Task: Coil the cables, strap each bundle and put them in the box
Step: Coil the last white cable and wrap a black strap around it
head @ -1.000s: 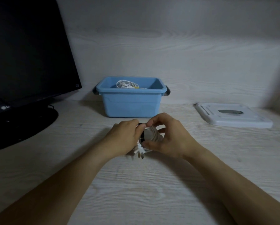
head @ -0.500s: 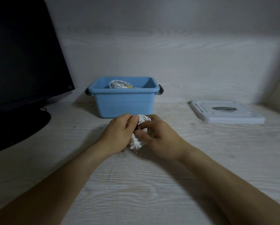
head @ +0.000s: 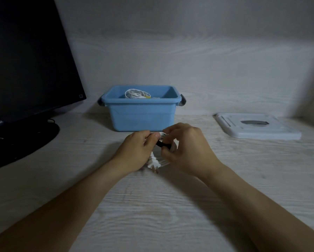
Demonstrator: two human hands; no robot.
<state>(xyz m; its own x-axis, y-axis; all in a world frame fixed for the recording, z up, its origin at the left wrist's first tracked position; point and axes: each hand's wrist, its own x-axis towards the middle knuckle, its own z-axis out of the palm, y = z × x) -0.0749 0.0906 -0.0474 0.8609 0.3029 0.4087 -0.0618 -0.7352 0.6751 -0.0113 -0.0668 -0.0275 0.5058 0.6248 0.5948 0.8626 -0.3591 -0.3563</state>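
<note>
A coiled white cable bundle [head: 166, 161] sits between my hands just in front of the blue box [head: 143, 117]; its white plug [head: 153, 163] sticks out below. My left hand [head: 136, 151] grips the bundle's left side. My right hand [head: 187, 148] pinches a black strap [head: 162, 144] that crosses the coil. Most of the coil is hidden by my fingers. Another strapped white cable coil [head: 136, 93] lies inside the box.
A black monitor [head: 25, 60] on its round stand [head: 19, 140] fills the left side. The box's white lid [head: 258, 126] lies flat at the right. A pale wooden wall runs behind the box, and the desk surface [head: 152, 215] stretches toward me.
Both hands stayed on the bundle and shifted slightly. The black strap now shows across the coil between my fingers, and the plug hangs lower.
</note>
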